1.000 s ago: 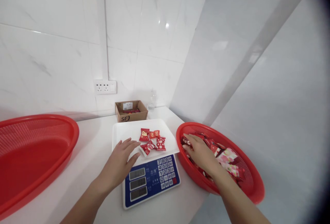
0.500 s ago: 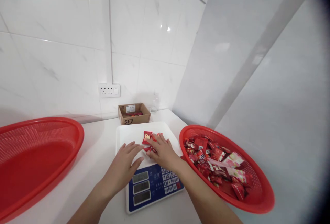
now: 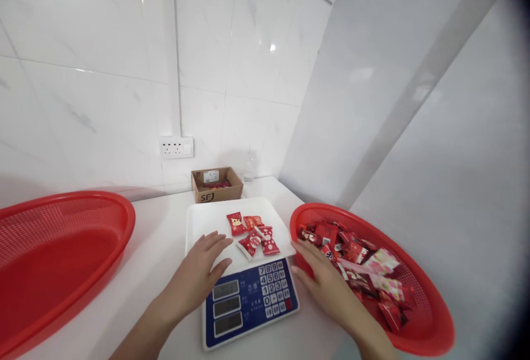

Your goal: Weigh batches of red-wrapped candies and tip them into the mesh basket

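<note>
Several red-wrapped candies (image 3: pixel 268 240) lie in a loose cluster on the white pan of a digital scale (image 3: pixel 215 215). Its blue keypad and display panel faces me. My left hand (image 3: pixel 202 266) hovers by the left front of the pan, fingers apart, holding nothing. My right hand (image 3: pixel 317 270) is between the scale and the right basket (image 3: pixel 445 316), over the basket's near rim, with its fingers stretched out and nothing in them. That red basket holds many packaged sweets (image 3: pixel 351 263) in red, pink and pale wrappers; my right hand covers part of them.
A large red basket (image 3: pixel 129 219) stands at the left. Behind the scale sits a small cardboard box (image 3: pixel 217 193) with some dark red items inside, with a clear bottle-like object (image 3: pixel 249 168) beside it. A tiled wall with a socket (image 3: pixel 177 147) rises behind the white table (image 3: pixel 161 225).
My right hand has moved off the candies on the pan, rightward to the basket's edge, uncovering them. My left hand has stayed nearly in place.
</note>
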`<state>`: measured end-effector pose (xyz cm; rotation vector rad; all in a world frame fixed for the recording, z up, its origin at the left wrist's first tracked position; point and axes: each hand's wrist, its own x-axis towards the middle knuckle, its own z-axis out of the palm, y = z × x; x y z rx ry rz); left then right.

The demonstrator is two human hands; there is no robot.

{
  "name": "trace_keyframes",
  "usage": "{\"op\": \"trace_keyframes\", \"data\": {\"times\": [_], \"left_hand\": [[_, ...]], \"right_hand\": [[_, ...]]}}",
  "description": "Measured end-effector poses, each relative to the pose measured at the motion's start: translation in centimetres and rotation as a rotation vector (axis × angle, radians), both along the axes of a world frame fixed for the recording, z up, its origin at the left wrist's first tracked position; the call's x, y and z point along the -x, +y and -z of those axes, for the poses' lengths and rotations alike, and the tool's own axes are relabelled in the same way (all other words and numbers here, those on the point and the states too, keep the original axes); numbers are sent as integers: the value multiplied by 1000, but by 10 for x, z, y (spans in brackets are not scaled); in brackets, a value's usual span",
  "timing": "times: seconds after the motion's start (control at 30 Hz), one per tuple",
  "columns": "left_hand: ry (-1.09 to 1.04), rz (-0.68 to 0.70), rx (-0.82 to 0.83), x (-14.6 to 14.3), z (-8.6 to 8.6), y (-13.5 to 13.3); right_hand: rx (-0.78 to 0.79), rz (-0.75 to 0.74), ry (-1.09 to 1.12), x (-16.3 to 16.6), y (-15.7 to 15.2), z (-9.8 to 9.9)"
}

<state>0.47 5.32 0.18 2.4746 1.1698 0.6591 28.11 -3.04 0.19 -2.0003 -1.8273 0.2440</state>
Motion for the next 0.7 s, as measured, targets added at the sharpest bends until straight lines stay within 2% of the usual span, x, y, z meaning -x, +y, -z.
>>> {"op": "trace_keyframes", "data": {"times": [0.1,0.2,0.33,0.47,0.7], "left_hand": [[19,24,25,-4,-5,0],[71,71,23,-16,-12,6],[170,105,20,-42,-23,21],[325,146,98,-68,-26,41],[413,154,174,-86,-24,64]], "right_hand": [[99,35,16,-16,-26,9],[145,45,34,-21,-36,12],[150,54,27,-18,-33,10],[137,44,22,-18,-31,11],[68,31,45,-23,-34,17]]}}
